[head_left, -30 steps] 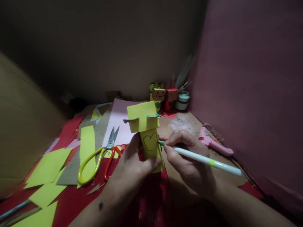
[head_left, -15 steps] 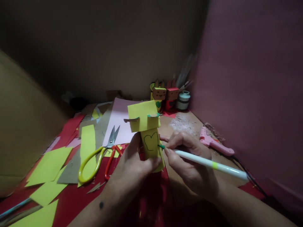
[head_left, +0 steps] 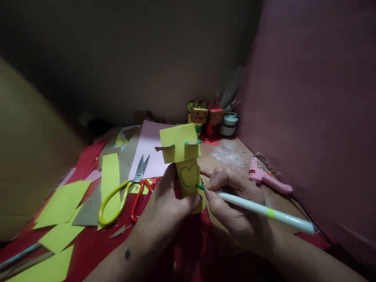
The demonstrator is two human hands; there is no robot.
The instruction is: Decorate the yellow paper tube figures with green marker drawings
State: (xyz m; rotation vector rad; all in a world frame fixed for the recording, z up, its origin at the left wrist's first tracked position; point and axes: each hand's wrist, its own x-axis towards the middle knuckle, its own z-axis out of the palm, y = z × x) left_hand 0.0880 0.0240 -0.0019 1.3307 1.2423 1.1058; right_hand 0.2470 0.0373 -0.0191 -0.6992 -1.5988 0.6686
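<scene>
A yellow paper figure (head_left: 179, 135) with a boxy head and narrow body stands upright in my left hand (head_left: 170, 201), whose thumb and fingers close around the body. Two brown cardboard ears with some green on them stick out of the head. A green heart outline (head_left: 189, 175) is drawn on the body's front. In a pinch grip, my right hand (head_left: 235, 199) holds a white marker (head_left: 255, 205) with a yellow-green band. Its green tip touches the body at the heart's lower right.
Scissors (head_left: 138, 176) with yellow and red handles lie open at left, among yellow paper pieces (head_left: 63, 203). A pink glue gun (head_left: 268, 178) with a cord rests at right. Behind stand two finished-looking paper figures (head_left: 199, 115) and a small pale-green jar (head_left: 228, 124).
The marker tip has moved down along the heart's right side, and the outline there is longer. My left hand keeps its hold on the figure.
</scene>
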